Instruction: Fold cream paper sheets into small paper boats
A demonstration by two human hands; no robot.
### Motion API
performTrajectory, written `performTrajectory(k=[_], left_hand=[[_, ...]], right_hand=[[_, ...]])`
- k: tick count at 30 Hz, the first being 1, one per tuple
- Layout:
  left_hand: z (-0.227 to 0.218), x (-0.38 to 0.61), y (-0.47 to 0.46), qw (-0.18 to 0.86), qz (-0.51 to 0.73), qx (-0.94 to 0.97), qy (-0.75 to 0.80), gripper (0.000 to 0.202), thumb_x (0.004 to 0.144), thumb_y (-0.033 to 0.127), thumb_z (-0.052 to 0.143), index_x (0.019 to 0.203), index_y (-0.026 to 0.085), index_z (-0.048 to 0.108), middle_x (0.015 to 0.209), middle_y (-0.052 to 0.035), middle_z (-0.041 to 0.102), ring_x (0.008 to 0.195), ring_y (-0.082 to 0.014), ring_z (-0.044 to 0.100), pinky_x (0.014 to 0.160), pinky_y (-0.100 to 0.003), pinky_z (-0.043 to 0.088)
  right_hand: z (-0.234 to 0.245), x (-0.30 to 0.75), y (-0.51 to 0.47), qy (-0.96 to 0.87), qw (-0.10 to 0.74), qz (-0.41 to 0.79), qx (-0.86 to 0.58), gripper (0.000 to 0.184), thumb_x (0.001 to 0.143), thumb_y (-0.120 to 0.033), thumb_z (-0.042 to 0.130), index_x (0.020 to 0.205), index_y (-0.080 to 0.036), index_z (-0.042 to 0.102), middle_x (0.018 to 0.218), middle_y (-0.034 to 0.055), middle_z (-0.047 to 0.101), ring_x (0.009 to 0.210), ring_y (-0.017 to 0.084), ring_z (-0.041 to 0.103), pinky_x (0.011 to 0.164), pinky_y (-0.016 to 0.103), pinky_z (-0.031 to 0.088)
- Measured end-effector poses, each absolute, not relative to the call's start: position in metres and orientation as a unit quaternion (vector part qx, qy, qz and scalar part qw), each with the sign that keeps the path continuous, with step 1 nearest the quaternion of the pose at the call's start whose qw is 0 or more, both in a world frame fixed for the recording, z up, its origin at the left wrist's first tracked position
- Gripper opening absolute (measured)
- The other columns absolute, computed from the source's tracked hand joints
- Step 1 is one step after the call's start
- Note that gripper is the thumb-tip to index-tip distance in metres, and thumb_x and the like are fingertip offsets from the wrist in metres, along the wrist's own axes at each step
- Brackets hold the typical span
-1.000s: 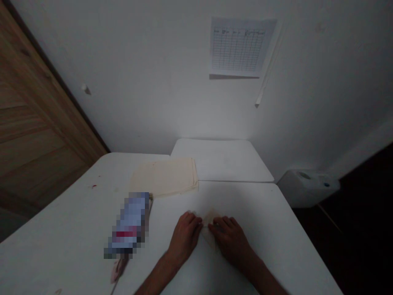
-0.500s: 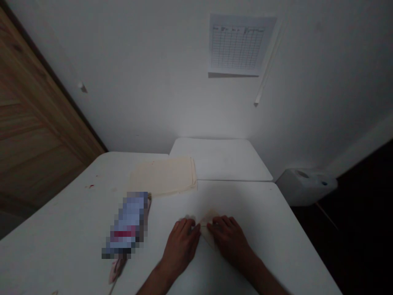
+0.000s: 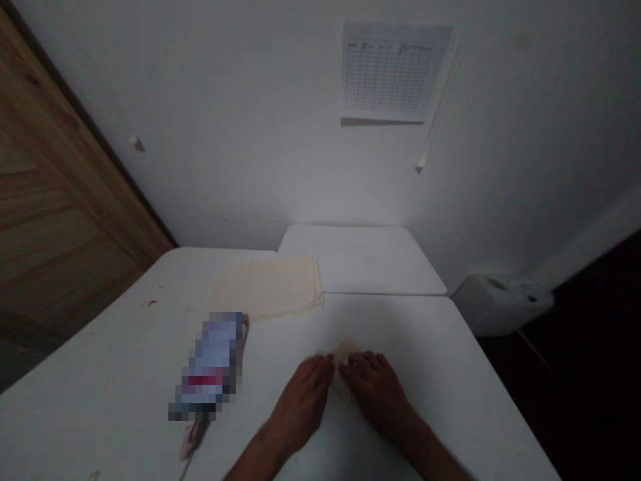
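On the white table in front of me lies a small, thin beige sheet (image 3: 345, 389), its near part tapering to a corner. My left hand (image 3: 304, 394) rests at its left edge, fingers bent and close together. From the right, my right hand (image 3: 373, 384) grips the sheet with curled fingers, thumb and fingertips near its middle. The two hands almost meet over it and cover much of it. Whether it is paper, cloth or dough I cannot tell.
Larger beige sheets (image 3: 270, 287) lie stacked farther back, left of centre. A pixelated blue-and-white item (image 3: 213, 361) lies at the left, over something pinkish (image 3: 191, 437). A second white tabletop (image 3: 363, 257) adjoins behind. A white box-like object (image 3: 501, 304) stands beyond the right edge.
My left hand has shifted slightly right and its fingers have drawn closer together over the sheet's left edge. My right hand has hardly moved. The sheet shows less on the left.
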State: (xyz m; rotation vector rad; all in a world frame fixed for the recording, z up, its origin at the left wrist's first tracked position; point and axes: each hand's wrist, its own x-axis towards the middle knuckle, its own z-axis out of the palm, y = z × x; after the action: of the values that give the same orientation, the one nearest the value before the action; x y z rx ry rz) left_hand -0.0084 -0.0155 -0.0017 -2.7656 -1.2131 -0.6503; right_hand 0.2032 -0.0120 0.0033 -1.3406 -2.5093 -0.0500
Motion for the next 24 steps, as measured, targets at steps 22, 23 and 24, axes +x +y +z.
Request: performTrajectory(k=[22,23,24], left_hand=[[0.001,0.02,-0.012,0.043,-0.157,-0.91,-0.381,0.03,0.077,0.0,0.047,0.101,0.008,0.064,0.112,-0.0172,0.062,0.105,-0.0296,0.057,0.093,-0.045,0.049],[0.001,0.021,-0.011,0.044,-0.159,-0.908,-0.386,0.028,0.078,0.001,0.048,0.1,0.009,0.063,0.112,-0.0161,0.062,0.104,-0.0292,0.057,0.092,-0.045,0.049],[0.001,0.021,-0.011,0.042,-0.16,-0.905,-0.391,0.026,0.078,0.001,0.049,0.098,0.01,0.063,0.11,-0.015,0.062,0.103,-0.0285,0.057,0.092,-0.045,0.049]], right_hand=[[0.01,0.226,-0.021,-0.834,0.172,0.032,-0.523,0.039,0.087,-0.016,0.055,0.121,-0.033,0.059,0.123,0.005,0.058,0.111,0.024,0.049,0.094,0.038,0.033],[0.01,0.227,-0.022,-0.832,0.173,0.029,-0.526,0.039,0.087,-0.016,0.055,0.121,-0.033,0.059,0.123,0.0052,0.058,0.111,0.024,0.048,0.094,0.038,0.033],[0.01,0.229,-0.022,-0.831,0.174,0.027,-0.528,0.038,0.087,-0.016,0.055,0.121,-0.033,0.06,0.123,0.0056,0.058,0.111,0.024,0.049,0.094,0.038,0.034]])
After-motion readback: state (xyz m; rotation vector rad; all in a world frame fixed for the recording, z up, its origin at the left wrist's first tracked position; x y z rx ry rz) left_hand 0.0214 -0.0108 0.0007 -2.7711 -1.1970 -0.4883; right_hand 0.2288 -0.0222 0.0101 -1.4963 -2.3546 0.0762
